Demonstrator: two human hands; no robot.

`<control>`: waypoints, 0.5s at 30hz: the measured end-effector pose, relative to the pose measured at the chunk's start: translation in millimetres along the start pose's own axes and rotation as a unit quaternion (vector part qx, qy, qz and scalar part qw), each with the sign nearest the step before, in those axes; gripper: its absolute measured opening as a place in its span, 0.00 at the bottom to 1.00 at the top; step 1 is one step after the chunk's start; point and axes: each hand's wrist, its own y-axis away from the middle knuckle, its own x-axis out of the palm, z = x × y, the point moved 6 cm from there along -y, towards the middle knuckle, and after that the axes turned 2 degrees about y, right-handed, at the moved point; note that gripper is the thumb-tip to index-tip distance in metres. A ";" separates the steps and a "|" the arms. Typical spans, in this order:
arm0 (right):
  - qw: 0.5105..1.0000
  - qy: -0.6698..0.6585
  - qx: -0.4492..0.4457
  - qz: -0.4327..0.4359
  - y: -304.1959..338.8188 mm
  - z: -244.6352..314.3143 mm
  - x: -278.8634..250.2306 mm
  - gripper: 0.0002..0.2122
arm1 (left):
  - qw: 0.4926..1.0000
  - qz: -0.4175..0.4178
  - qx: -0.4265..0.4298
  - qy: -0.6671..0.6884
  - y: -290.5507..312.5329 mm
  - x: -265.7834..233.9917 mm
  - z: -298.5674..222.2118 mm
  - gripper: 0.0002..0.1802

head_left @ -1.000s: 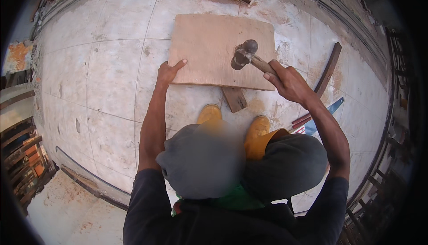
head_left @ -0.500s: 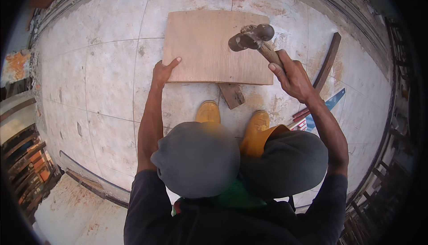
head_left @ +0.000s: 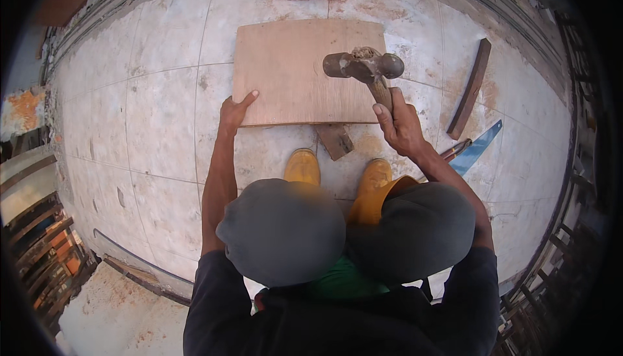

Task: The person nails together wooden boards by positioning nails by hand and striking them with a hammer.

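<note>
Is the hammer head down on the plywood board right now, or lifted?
Seemingly lifted: the right hand holds the hammer with its head over the plywood board; contact cannot be ruled out.

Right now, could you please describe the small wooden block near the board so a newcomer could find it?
On the pale tiled floor lies a square plywood board. The small wooden block sits at its near edge, just ahead of the yellow boots; it is darker and far smaller than the board.

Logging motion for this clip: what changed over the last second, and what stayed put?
The right hand has raised the hammer off the wooden board, its head now up over the board's right part. The grip on the handle is unchanged. The left hand still presses the board's near left corner, and the board and the small wood block have not shifted.
</note>
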 end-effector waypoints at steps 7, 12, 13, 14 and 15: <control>0.952 0.255 -0.075 0.152 23.6 -43.5 -15.3 0.14 | 0.999 0.031 0.024 0.000 -2.8 36.4 -2.1 0.39; 0.980 0.076 -0.178 0.048 19.3 -11.4 3.3 0.13 | 0.997 0.032 -0.038 -0.063 -7.0 0.2 15.3 0.42; 0.978 0.101 -0.171 0.062 27.6 -25.5 14.5 0.13 | 0.996 0.036 -0.040 -0.070 -16.6 0.4 21.9 0.43; 0.971 0.143 -0.173 0.082 31.7 -41.8 33.1 0.13 | 0.993 0.030 -0.027 -0.112 -23.6 5.0 25.9 0.41; 0.962 0.180 -0.174 0.109 39.8 -59.9 46.7 0.13 | 0.988 0.033 -0.018 -0.151 -23.3 14.8 27.4 0.45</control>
